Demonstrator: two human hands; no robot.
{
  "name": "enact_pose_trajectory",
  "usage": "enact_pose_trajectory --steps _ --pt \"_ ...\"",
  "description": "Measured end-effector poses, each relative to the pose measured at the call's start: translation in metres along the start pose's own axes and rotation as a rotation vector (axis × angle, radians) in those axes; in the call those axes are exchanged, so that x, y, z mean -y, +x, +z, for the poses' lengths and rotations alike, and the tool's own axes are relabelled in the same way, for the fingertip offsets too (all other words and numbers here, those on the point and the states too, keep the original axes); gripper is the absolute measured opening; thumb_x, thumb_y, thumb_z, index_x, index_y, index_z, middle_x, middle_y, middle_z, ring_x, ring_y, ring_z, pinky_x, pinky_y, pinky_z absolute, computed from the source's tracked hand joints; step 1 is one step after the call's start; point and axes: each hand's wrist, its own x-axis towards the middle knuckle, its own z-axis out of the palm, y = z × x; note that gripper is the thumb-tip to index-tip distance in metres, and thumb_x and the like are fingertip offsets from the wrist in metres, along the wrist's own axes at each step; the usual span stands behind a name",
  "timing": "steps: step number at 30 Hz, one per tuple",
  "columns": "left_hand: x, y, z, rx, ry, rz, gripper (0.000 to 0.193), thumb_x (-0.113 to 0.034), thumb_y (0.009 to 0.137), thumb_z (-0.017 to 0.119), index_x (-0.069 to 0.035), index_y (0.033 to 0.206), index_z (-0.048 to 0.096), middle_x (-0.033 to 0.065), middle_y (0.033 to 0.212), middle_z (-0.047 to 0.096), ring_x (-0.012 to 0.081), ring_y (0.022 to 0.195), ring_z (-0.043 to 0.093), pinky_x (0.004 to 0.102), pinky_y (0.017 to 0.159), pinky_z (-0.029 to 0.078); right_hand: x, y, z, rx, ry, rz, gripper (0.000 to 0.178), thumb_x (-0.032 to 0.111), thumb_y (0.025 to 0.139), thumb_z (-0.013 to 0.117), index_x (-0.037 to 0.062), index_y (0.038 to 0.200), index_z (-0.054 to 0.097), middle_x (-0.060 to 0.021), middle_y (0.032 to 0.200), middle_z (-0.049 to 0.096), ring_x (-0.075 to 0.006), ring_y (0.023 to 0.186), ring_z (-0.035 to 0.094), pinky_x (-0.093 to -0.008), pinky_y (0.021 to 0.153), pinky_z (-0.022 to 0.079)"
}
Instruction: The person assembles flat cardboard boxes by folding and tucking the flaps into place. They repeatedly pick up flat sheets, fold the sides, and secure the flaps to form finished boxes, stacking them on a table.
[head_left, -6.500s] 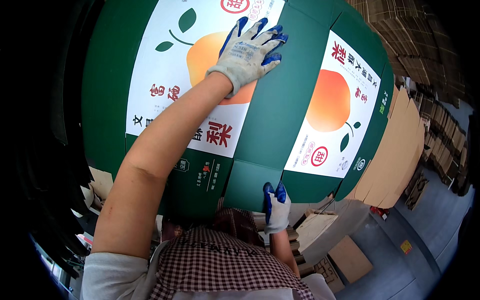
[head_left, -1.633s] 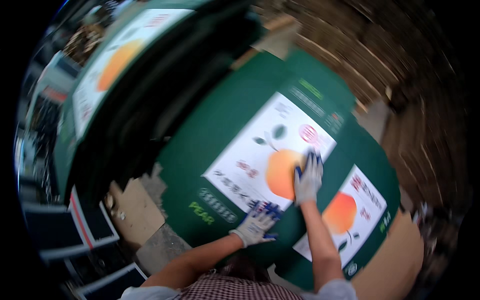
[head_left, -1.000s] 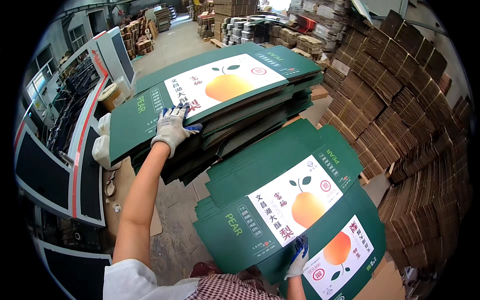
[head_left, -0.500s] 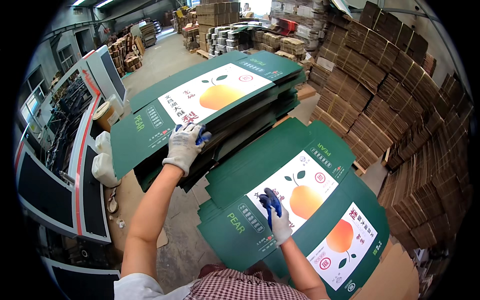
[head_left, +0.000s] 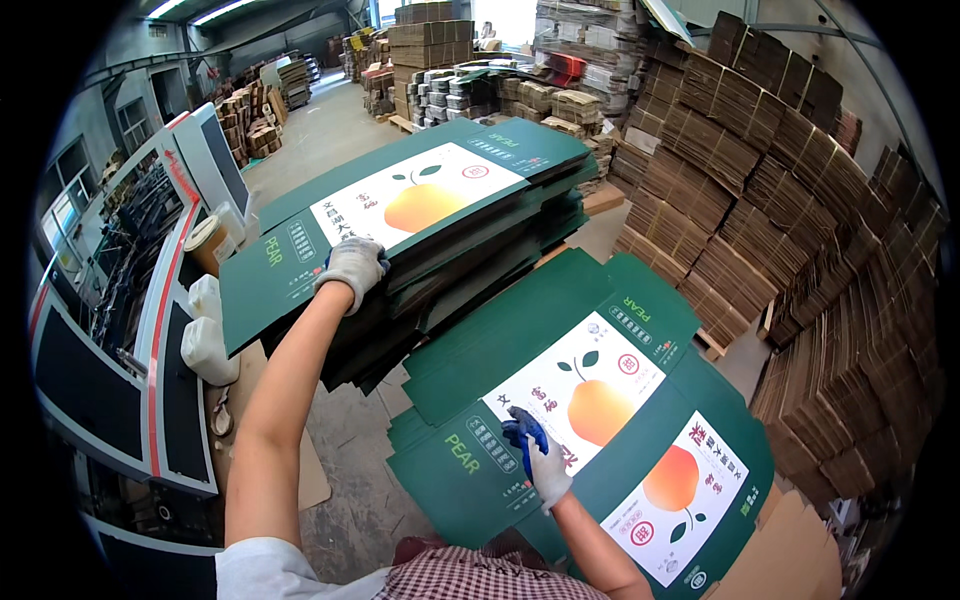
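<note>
A stack of flat green cartons with a white panel and a yellow pear print (head_left: 420, 205) stands ahead of me, left of centre. My left hand (head_left: 355, 268), in a white and blue glove, is closed on the near edge of the top carton, its fingertips partly hidden. To the right and nearer lies an unfolded green carton (head_left: 470, 365) with two pear panels, printed side up. Just above its left pear panel is my right hand (head_left: 540, 455), also gloved, its blue-coated fingers loosely bent and apart with nothing in them.
At the left is a long machine (head_left: 165, 340) with dark panels and a red stripe. White jugs (head_left: 208, 345) and a tan bucket (head_left: 208, 243) stand beside it. Tied stacks of brown cardboard (head_left: 720, 200) rise at the right. Brown cardboard (head_left: 785, 555) shows under the near carton.
My left hand has moved farther onto the top carton and now covers part of its print. My right hand has drawn slightly toward me. The view has shifted a little.
</note>
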Motion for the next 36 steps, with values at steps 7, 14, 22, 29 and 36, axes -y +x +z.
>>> enact_pose_trajectory --steps 7,14,22,29,36 --pt "-0.013 0.007 -0.025 0.143 0.200 0.102 0.028 -0.028 0.076 0.054 -0.006 0.092 0.062 0.0144 0.095 0.060 0.0264 0.092 0.058 0.0364 0.079 0.046 -0.012 0.005 -0.001 0.000 -0.046 -0.055 0.036 0.006 0.091 0.030 -0.0003 0.124 0.042 -0.0141 0.109 0.055 -0.0205 0.099 0.055 -0.0317 0.089 0.043" --pt "-0.086 -0.098 -0.008 -0.174 0.414 0.446 0.020 -0.022 0.075 0.053 -0.007 0.086 0.059 0.0068 0.084 0.057 0.0207 0.083 0.054 0.0343 0.076 0.044 0.037 0.024 0.012 0.047 0.365 -0.039 0.038 0.009 0.090 0.037 0.0009 0.127 0.038 -0.0142 0.117 0.051 -0.0194 0.107 0.050 -0.0287 0.092 0.038" --pt "-0.154 -0.227 0.077 -0.051 -0.027 0.867 0.029 -0.023 0.074 0.053 -0.003 0.095 0.056 0.0087 0.092 0.054 0.0241 0.092 0.050 0.0399 0.087 0.037 0.019 0.025 0.014 -0.316 0.660 0.068 0.031 0.015 0.082 0.058 0.0016 0.107 0.046 -0.0075 0.095 0.053 -0.0166 0.085 0.053 -0.0283 0.073 0.045" --pt "-0.159 -0.229 0.118 0.262 -0.175 0.712 0.083 -0.063 0.068 0.052 -0.014 0.132 0.032 0.0149 0.136 0.026 0.0369 0.125 0.021 0.0546 0.101 0.013 -0.071 -0.027 -0.051 -0.650 0.143 0.057 0.039 0.017 0.079 0.061 -0.0003 0.111 0.047 -0.0092 0.097 0.055 -0.0184 0.082 0.054 -0.0296 0.072 0.044" --pt "-0.221 -0.230 0.185 0.348 -0.057 0.745 0.083 -0.053 0.073 0.053 -0.009 0.137 0.022 0.0146 0.143 0.015 0.0358 0.130 0.013 0.0545 0.102 0.012 -0.059 -0.028 -0.089 -0.826 -0.091 0.369 0.042 0.022 0.076 0.063 0.0054 0.113 0.050 -0.0111 0.088 0.059 -0.0193 0.073 0.057 -0.0308 0.065 0.046"
